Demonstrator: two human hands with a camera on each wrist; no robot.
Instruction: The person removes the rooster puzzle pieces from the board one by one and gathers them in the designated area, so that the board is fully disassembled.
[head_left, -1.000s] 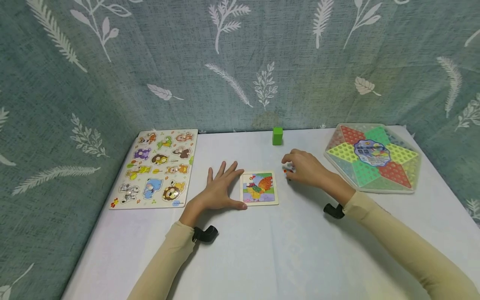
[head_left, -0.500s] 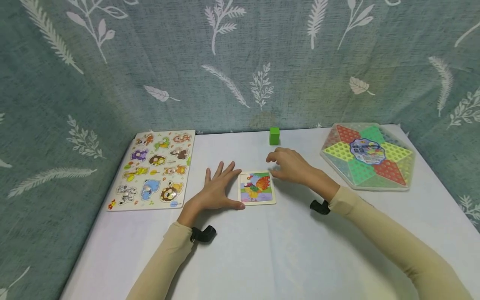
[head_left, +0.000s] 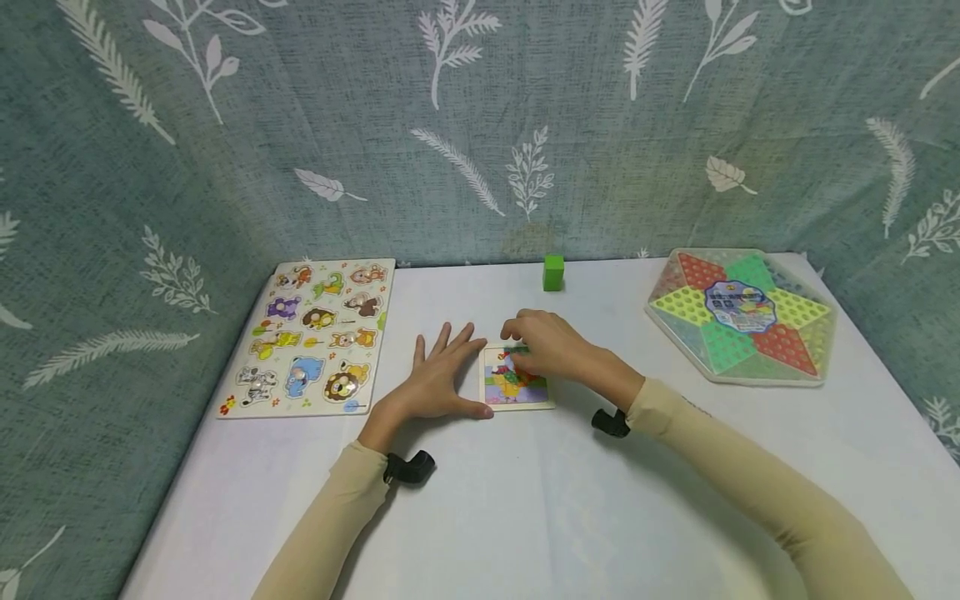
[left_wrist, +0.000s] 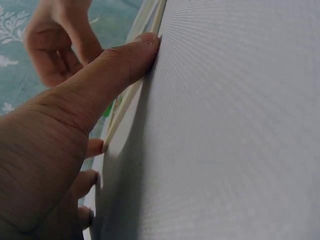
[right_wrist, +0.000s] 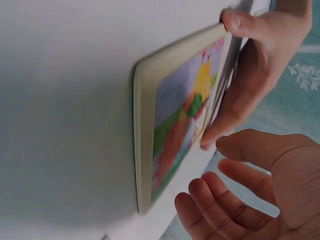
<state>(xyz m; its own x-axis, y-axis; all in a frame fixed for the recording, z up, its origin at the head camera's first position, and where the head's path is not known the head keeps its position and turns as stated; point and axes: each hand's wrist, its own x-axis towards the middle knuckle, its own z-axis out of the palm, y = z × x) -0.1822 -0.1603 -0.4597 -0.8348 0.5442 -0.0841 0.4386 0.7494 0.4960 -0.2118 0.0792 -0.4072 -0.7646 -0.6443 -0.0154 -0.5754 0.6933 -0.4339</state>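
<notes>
A small square jigsaw puzzle (head_left: 513, 392), a hen picture in a pale wooden frame, lies flat on the table. My left hand (head_left: 427, 390) rests beside it, fingers spread and straight. In the left wrist view its thumb (left_wrist: 145, 47) touches the frame edge, and the index fingertip meets the edge farther along. My right hand (head_left: 553, 348) is over the puzzle's upper right part, covering some of the picture. Seen from the right wrist, this hand (right_wrist: 280, 185) has loosely bent fingers with nothing visible between them, apart from the picture (right_wrist: 185, 110).
An animal peg puzzle board (head_left: 318, 350) lies at the left. Behind the hands stands a green block (head_left: 553, 273). A hexagonal game board (head_left: 738, 321) lies at the right. A small dark speck (right_wrist: 105, 236), too cut off to identify, shows in the right wrist view.
My right hand has moved left, from a small colourful bit right of the puzzle to above the picture. That bit is no longer visible in the head view. My left hand stays put.
</notes>
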